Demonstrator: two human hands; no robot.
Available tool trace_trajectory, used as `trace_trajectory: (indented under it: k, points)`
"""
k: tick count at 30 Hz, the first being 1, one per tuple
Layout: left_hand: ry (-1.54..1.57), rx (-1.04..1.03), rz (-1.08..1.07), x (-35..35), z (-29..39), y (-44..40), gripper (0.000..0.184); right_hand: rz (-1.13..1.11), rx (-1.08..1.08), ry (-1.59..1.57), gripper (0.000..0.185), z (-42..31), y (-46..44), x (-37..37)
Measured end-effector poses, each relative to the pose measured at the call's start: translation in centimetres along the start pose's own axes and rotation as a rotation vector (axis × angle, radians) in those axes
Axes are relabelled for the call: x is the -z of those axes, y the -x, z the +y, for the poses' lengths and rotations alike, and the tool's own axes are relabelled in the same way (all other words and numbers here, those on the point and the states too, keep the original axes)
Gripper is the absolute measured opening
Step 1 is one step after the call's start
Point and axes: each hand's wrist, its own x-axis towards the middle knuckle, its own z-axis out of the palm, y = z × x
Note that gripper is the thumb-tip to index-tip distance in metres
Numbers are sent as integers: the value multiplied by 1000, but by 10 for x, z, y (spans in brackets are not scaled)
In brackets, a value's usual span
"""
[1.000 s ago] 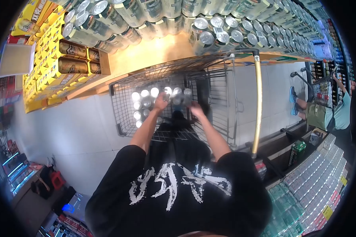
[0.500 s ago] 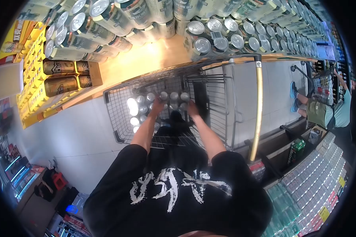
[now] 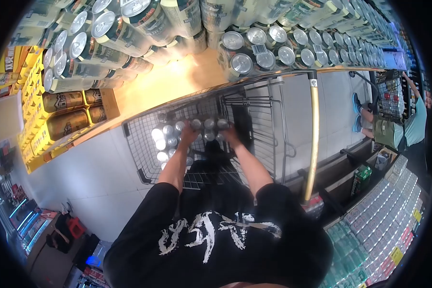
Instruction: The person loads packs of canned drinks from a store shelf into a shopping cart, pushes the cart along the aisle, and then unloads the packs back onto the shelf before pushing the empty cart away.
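Note:
Inside the wire shopping cart [image 3: 140, 144] stand several silver-topped cans [image 3: 167, 129] in rows. My left hand [image 3: 189, 132] and my right hand [image 3: 231, 134] are at the two ends of a pack of cans [image 3: 209, 129], with fingers wrapped round its sides. The pack is held level, tops up, beside the other cans. Whether its underside touches the cart floor cannot be seen. The cart's yellow handle [image 3: 314, 134] is to the right of my hands.
Beyond the cart, a wooden shelf [image 3: 173, 81] carries stacked green can packs [image 3: 269, 48] and yellow beer cartons [image 3: 33, 120]. At the right are a person [image 3: 413, 125], stacked cans [image 3: 379, 216] and a green box [image 3: 361, 180].
Both hands and the pack have shifted slightly down in view and look steadier. The shelf and yellow cartons have moved left and grown larger as the camera moved.

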Motion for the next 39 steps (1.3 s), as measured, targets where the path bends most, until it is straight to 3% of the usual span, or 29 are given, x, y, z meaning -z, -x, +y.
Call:
trace_trajectory:
  k: [2,3,6,8,9,12,14,16,17,20,21,23,26,29,31,32,34,36,39]
  points:
    - [22,85,-56,9,13,6,87,-71,2,10,59,3,-1,6]
    - [-56,145,-50,-4,-9,-6,98,-129,8,12,56,4,1,10]
    - [-65,66,-60,5,9,15,105,-292,51,-59,57,-21,25,23]
    - [-113,21,-69,-8,-16,8,110,-287,-24,154,62,-54,52,36]
    - [-43,5,-68,-9,-18,11,112,-283,-59,261,64,-61,60,40]
    - [348,-26,-54,-12,-26,34,112,-236,11,175,76,-48,81,43]
    - [515,-123,13,-27,-48,41,106,-129,54,145,74,-25,91,40]
    - [435,1,15,0,-1,89,102,-31,87,190,71,-25,115,43]
    - [680,-24,-91,6,9,103,97,14,103,250,69,-50,139,51]
    - [556,-16,31,24,41,154,88,90,220,267,65,-69,179,66]
    - [715,-149,92,24,51,166,68,98,268,248,65,-79,194,72]
    - [622,-117,86,37,64,190,61,79,343,203,61,-95,214,83]
    - [624,-172,112,45,79,216,59,155,597,321,62,-106,233,100]
    - [596,-205,130,66,95,238,60,153,708,229,57,-125,255,106]
    - [517,-380,212,76,91,239,60,148,768,186,58,-134,262,107]
    - [476,-467,246,81,90,238,60,121,683,176,59,-138,265,108]
    - [456,-396,187,112,121,248,59,63,516,154,59,-156,273,112]
    - [630,-544,177,119,144,251,58,-6,475,52,58,-161,266,109]
    - [787,-607,39,126,143,244,50,-129,408,-99,57,-164,254,108]
